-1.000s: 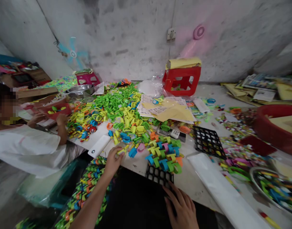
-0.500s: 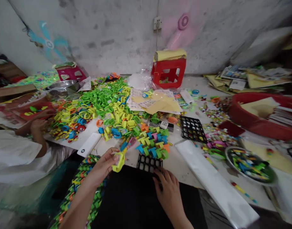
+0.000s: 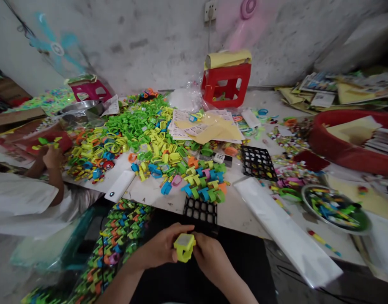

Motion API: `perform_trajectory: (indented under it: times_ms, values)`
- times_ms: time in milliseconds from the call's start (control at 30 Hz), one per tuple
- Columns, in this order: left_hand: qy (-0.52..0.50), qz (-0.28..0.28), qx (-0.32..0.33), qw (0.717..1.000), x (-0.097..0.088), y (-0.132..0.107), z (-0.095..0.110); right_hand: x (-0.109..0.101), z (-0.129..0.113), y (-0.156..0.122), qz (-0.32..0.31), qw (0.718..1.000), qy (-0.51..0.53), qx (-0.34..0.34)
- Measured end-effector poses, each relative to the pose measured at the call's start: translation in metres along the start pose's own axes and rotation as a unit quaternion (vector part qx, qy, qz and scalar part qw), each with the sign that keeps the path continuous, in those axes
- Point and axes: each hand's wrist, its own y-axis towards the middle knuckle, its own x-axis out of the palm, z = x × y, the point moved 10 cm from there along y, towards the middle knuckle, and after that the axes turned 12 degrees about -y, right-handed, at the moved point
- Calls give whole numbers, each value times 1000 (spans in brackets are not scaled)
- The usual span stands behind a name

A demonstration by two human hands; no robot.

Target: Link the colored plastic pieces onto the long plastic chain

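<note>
A yellow toy watch (image 3: 184,247) with a pale square face is held between my two hands, over the dark cloth on my lap. My left hand (image 3: 162,247) closes on its left side, thumb below and fingers behind. My right hand (image 3: 211,257) has its curled fingers against the watch's right side; its fingertips are partly hidden. Beyond them, at the table edge, lies a black grid tray (image 3: 200,211) with open cells in front. Toy watches (image 3: 203,183) in several colours stand in rows over its far part. A pink toy watch (image 3: 176,180) lies left of these.
A large heap of toy watches (image 3: 143,131) covers the table's middle left. On the right are a long white packet (image 3: 285,230), a metal bowl (image 3: 336,209) and a red basin (image 3: 346,156). At left, a co-worker's hands (image 3: 51,156) hold something small.
My left hand has brought the yellow toy watch down and right, to over my lap. My right hand has left the tray's edge and joined it at the watch.
</note>
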Motion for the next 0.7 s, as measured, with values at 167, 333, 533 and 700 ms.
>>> perform_trajectory:
  times_ms: [167, 333, 533, 700]
  values:
    - [147, 73, 80, 983, -12, 7, 1, 8, -13, 7, -24, 997, 69, -28]
    - [143, 221, 79, 961, -49, 18, 1, -4, -5, 12, 59, 998, -35, -4]
    - [120, 321, 164, 925, -87, 46, 9, -35, 15, -6, 255, 942, -218, -9]
    - [205, 324, 174, 907, -81, 55, 9, -22, 25, -10, 245, 925, -287, -35]
